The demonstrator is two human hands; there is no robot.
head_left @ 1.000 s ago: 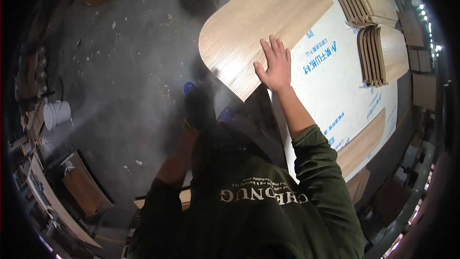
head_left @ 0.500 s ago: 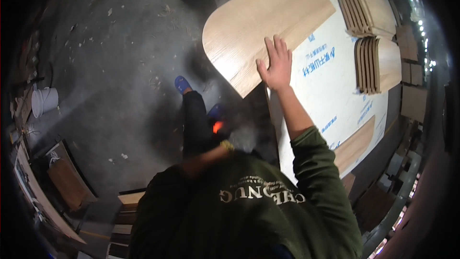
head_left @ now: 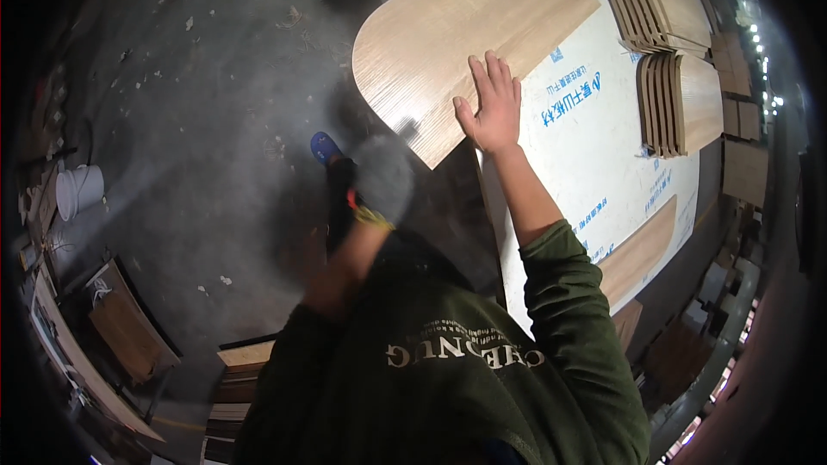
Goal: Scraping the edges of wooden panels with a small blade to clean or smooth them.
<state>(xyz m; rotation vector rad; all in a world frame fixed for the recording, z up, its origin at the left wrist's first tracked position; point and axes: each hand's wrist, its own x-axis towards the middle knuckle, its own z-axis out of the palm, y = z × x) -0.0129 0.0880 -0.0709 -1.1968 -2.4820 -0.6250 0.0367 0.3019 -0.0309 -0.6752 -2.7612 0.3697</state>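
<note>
A pale wood-grain panel (head_left: 465,34) with one rounded end lies on the white worktable (head_left: 568,133), its rounded end and near corner jutting past the left edge. My bare right hand (head_left: 493,112) rests flat on the panel near its right-hand edge, fingers stretched out. At the curved lower-left edge is my left hand (head_left: 385,176), in a grey glove with a yellow cuff. Motion smears its fingers. A small dark patch shows on the panel just beyond them; whether it is a held thing or fingertips I cannot make out.
Stacks of curved-end panels (head_left: 676,108) stand along the table's right side, with another stack (head_left: 659,4) farther back. A wood-grain piece (head_left: 642,250) lies nearer on the table. A white bucket (head_left: 79,191) and leaning boards (head_left: 129,323) are on the left; scraps dot the floor.
My gloved left hand has moved up and away from my body to the panel's curved edge. My right hand stays on the panel, which appears slightly farther left in view.
</note>
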